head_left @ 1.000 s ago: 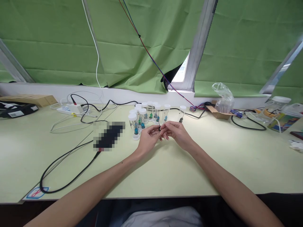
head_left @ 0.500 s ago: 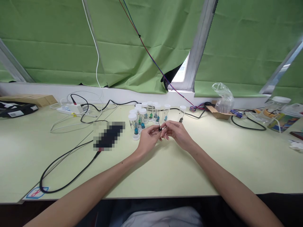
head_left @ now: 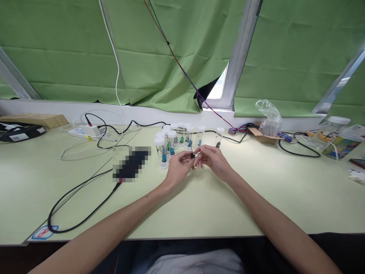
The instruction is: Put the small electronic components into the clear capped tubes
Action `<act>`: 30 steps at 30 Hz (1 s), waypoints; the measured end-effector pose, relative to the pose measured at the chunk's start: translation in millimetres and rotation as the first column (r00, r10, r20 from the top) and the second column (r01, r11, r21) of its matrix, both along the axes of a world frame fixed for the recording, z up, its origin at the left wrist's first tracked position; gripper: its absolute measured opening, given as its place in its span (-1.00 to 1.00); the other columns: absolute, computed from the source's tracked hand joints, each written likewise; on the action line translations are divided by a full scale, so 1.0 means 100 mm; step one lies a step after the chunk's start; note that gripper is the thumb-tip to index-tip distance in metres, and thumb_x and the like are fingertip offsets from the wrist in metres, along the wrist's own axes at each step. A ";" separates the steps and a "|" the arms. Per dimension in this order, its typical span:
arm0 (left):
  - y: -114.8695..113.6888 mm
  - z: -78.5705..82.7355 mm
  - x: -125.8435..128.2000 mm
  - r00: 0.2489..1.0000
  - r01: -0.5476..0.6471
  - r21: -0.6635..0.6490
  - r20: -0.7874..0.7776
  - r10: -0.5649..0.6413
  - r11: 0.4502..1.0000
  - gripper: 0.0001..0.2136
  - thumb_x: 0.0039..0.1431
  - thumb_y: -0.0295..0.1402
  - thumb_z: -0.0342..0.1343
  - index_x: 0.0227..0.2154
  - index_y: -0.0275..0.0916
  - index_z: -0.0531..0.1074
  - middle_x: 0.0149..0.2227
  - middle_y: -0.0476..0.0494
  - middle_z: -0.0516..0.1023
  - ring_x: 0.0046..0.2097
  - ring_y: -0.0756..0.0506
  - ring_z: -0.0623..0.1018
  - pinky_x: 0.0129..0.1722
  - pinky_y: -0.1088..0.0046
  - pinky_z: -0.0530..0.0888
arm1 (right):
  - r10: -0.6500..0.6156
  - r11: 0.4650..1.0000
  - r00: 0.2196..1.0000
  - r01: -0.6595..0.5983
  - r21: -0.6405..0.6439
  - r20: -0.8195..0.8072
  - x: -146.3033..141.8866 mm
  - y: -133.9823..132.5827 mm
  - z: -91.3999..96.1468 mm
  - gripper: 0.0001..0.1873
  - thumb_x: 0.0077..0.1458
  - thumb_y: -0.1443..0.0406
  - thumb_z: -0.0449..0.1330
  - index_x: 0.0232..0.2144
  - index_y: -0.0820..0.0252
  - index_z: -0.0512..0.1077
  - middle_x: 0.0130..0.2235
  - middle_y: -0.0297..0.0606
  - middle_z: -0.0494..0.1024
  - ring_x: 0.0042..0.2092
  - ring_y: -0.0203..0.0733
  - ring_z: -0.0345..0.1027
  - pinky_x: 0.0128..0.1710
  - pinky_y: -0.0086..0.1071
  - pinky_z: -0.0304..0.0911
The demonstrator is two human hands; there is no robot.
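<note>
My left hand (head_left: 178, 169) is closed in a pinch around a small black piece (head_left: 193, 156) with a thin stem standing up from it. The fingertips of my right hand (head_left: 215, 161) are pressed together right beside it, around a thin, light sliver too small to name. Just behind and to the left of my hands stand several clear tubes (head_left: 160, 151) with white caps and blue or green pieces inside. One more capped tube (head_left: 220, 137), with a dark piece in it, stands apart behind my right hand.
A pixelated dark object (head_left: 131, 163) with a black cable (head_left: 71, 194) lies to the left. Farther back sits a white power strip (head_left: 85, 132). At the right rear are a cardboard box (head_left: 264, 139) with a plastic bag (head_left: 269, 123) and a clear jar (head_left: 327, 133).
Both hands stay in nearly the same place. My right fingertips have shifted slightly, and a little more of the black piece and a thin sliver shows between the hands.
</note>
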State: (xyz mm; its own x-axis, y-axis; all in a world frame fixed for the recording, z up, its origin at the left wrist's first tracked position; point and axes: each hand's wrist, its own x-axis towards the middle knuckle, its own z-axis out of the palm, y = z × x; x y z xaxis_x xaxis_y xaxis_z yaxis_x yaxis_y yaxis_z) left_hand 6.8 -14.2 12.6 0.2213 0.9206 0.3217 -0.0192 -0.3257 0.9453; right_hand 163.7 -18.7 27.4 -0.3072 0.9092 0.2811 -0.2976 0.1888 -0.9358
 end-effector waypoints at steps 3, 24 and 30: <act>0.00 0.00 0.00 1.000 -0.005 -0.002 0.000 0.005 1.000 -0.74 0.01 -0.25 0.23 -0.26 -0.31 0.52 -0.39 -0.12 0.59 -0.40 -0.06 0.56 -0.42 0.45 0.47 | -0.002 1.000 1.000 0.002 0.001 -0.001 0.00 0.00 0.00 -0.71 0.16 0.11 0.17 -0.31 0.26 0.45 -0.51 -0.22 0.56 -0.52 -0.29 0.34 -0.46 -0.40 0.20; 0.01 -0.03 0.01 1.000 0.011 -0.034 0.009 -0.011 0.999 -0.80 0.03 -0.35 0.19 -0.28 -0.32 0.51 -0.43 -0.12 0.58 -0.42 -0.06 0.56 -0.41 0.44 0.47 | -0.007 1.000 1.000 0.006 0.018 0.026 -0.02 0.00 -0.02 -0.64 0.16 0.06 0.18 -0.38 0.28 0.48 -0.49 -0.20 0.55 -0.51 -0.29 0.36 -0.47 -0.40 0.19; 0.01 -0.03 0.01 1.000 0.025 -0.053 0.015 -0.024 0.998 -0.79 0.01 -0.30 0.22 -0.30 -0.31 0.51 -0.44 -0.12 0.57 -0.42 -0.06 0.54 -0.40 0.43 0.46 | -0.030 0.999 0.999 0.029 0.031 0.025 -0.02 0.00 -0.03 -0.64 0.16 0.05 0.18 -0.40 0.26 0.48 -0.51 -0.22 0.55 -0.52 -0.30 0.34 -0.47 -0.41 0.20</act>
State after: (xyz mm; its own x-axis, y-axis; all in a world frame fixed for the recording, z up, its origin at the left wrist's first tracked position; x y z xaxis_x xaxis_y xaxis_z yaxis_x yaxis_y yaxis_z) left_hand 8.0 -12.9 9.7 0.2400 0.9307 0.2760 -0.0405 -0.2744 0.9608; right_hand 162.1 -18.6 24.8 -0.2875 0.9091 0.3015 -0.2680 0.2259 -0.9366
